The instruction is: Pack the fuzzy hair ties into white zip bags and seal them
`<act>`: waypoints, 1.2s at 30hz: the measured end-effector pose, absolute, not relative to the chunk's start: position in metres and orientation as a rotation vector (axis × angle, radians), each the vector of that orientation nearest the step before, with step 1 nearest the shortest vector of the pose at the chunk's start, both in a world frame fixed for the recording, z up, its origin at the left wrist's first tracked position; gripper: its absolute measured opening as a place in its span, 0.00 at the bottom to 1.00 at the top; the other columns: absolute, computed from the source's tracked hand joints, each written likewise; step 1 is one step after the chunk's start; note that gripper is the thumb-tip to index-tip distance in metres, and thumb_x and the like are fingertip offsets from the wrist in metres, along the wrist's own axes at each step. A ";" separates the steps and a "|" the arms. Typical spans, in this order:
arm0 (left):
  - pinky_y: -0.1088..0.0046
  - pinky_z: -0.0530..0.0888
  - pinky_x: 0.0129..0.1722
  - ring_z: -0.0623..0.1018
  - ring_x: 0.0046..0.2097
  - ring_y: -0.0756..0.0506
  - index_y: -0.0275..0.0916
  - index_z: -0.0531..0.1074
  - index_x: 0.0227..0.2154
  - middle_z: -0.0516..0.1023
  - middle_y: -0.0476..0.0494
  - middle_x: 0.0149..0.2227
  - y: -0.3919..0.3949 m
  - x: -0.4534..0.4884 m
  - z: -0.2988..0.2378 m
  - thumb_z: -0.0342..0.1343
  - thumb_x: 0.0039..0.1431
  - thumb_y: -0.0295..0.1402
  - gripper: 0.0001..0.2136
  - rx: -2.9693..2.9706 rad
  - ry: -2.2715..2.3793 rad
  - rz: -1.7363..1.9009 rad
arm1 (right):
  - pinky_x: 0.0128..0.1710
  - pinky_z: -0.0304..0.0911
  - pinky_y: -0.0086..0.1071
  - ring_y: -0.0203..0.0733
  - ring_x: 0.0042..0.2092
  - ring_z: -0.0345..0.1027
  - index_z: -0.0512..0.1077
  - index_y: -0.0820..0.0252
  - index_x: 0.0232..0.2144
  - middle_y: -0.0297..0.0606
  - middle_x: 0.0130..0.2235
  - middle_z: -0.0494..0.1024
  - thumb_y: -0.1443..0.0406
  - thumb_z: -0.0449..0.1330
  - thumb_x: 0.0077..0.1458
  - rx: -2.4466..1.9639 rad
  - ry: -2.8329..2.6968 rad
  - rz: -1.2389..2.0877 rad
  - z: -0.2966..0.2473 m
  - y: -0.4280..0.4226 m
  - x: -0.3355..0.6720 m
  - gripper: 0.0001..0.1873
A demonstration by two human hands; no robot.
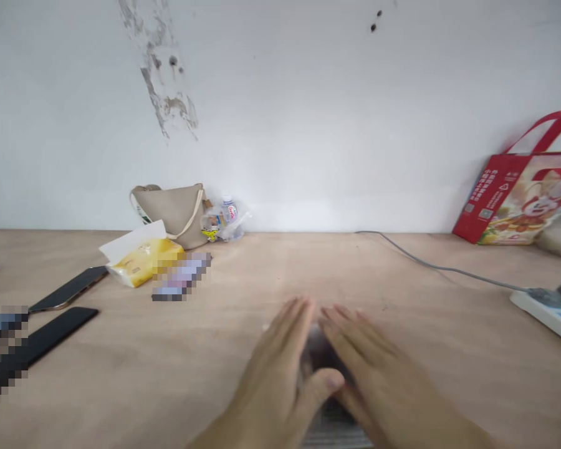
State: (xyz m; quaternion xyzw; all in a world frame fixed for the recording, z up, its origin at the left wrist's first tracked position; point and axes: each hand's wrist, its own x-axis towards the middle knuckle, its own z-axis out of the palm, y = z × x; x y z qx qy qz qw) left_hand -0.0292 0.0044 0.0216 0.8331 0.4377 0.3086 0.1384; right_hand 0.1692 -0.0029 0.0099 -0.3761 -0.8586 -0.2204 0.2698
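Observation:
My left hand [273, 380] and my right hand [378, 374] lie side by side, palms down, over a dark flat item [318, 352] on the table. Their fingers are stretched forward, and my left thumb reaches across the item toward my right hand. Between the hands only a strip of the item shows. Its surface looks dark and shiny, with pale lines at the near end; blur and the hands hide what kind of thing it is.
The wooden table [243, 349] meets a white wall. On the left are phones [70, 290], a yellow tissue pack [143, 262], a beige bag [171, 209] and a plastic bag with a bottle [229, 215]. Rightward are a red bag [509, 199], a grey cable [430, 265] and a power strip [546, 318].

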 end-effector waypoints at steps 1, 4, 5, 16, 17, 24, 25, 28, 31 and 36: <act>0.55 0.58 0.61 0.53 0.65 0.38 0.42 0.46 0.64 0.51 0.40 0.65 0.005 -0.019 0.015 0.45 0.61 0.46 0.31 2.493 1.225 0.846 | 0.53 0.62 0.42 0.48 0.58 0.59 0.60 0.67 0.57 0.45 0.57 0.67 0.65 0.50 0.57 -1.047 -2.360 -0.527 0.002 0.002 0.158 0.25; 0.50 0.60 0.59 0.54 0.64 0.35 0.34 0.44 0.64 0.51 0.32 0.64 0.011 -0.001 -0.001 0.43 0.61 0.49 0.34 2.604 1.265 0.637 | 0.58 0.53 0.51 0.52 0.61 0.54 0.54 0.58 0.61 0.41 0.60 0.62 0.67 0.53 0.53 -1.131 -2.471 -0.384 -0.021 0.013 0.139 0.33; 0.49 0.60 0.59 0.54 0.64 0.35 0.33 0.43 0.64 0.52 0.31 0.64 0.013 0.001 -0.006 0.43 0.61 0.50 0.35 2.625 1.279 0.601 | 0.58 0.50 0.52 0.53 0.61 0.53 0.53 0.57 0.62 0.42 0.61 0.61 0.66 0.53 0.52 -1.150 -2.494 -0.341 -0.027 0.014 0.137 0.34; 0.49 0.59 0.59 0.57 0.63 0.36 0.32 0.45 0.63 0.55 0.30 0.63 0.016 -0.002 -0.027 0.40 0.62 0.49 0.33 2.499 1.361 0.639 | 0.61 0.43 0.47 0.52 0.63 0.47 0.55 0.69 0.61 0.48 0.61 0.60 0.62 0.54 0.48 -1.256 -2.387 0.075 -0.036 0.010 0.141 0.37; 0.50 0.59 0.60 0.57 0.63 0.36 0.31 0.47 0.63 0.55 0.30 0.63 0.016 -0.003 -0.024 0.40 0.62 0.50 0.33 2.482 1.365 0.602 | 0.61 0.43 0.48 0.52 0.63 0.47 0.55 0.70 0.61 0.48 0.61 0.60 0.61 0.55 0.47 -1.260 -2.382 0.087 -0.037 0.010 0.142 0.39; 0.49 0.59 0.59 0.59 0.62 0.34 0.28 0.50 0.61 0.57 0.25 0.62 0.019 -0.021 -0.019 0.50 0.56 0.51 0.38 2.455 1.434 0.436 | 0.60 0.46 0.49 0.55 0.62 0.48 0.52 0.66 0.62 0.49 0.62 0.58 0.48 0.62 0.40 -1.276 -2.400 0.175 -0.039 0.010 0.159 0.52; 0.49 0.59 0.59 0.58 0.63 0.34 0.28 0.49 0.62 0.56 0.25 0.62 0.019 -0.025 -0.020 0.51 0.54 0.52 0.40 2.463 1.433 0.404 | 0.60 0.46 0.49 0.55 0.62 0.48 0.51 0.65 0.62 0.50 0.62 0.57 0.46 0.62 0.40 -1.292 -2.398 0.188 -0.040 0.010 0.163 0.53; 0.48 0.56 0.60 0.55 0.64 0.33 0.30 0.47 0.63 0.52 0.24 0.63 0.019 -0.034 -0.020 0.51 0.52 0.56 0.43 2.502 1.422 0.300 | 0.60 0.44 0.52 0.57 0.63 0.46 0.48 0.66 0.63 0.53 0.63 0.54 0.43 0.61 0.41 -1.360 -2.381 0.229 -0.045 0.010 0.171 0.55; 0.46 0.52 0.60 0.51 0.65 0.33 0.31 0.46 0.63 0.49 0.26 0.64 0.017 -0.042 -0.017 0.47 0.53 0.58 0.44 2.543 1.406 0.212 | 0.60 0.44 0.52 0.57 0.64 0.44 0.47 0.68 0.64 0.54 0.64 0.52 0.42 0.60 0.42 -1.428 -2.365 0.267 -0.048 0.009 0.175 0.56; 0.48 0.51 0.61 0.48 0.65 0.34 0.31 0.40 0.64 0.44 0.30 0.65 0.007 -0.061 -0.025 0.42 0.56 0.57 0.42 2.571 1.438 0.145 | 0.59 0.48 0.51 0.58 0.64 0.44 0.44 0.72 0.64 0.56 0.64 0.50 0.40 0.56 0.44 -1.498 -2.351 0.303 -0.051 0.004 0.188 0.58</act>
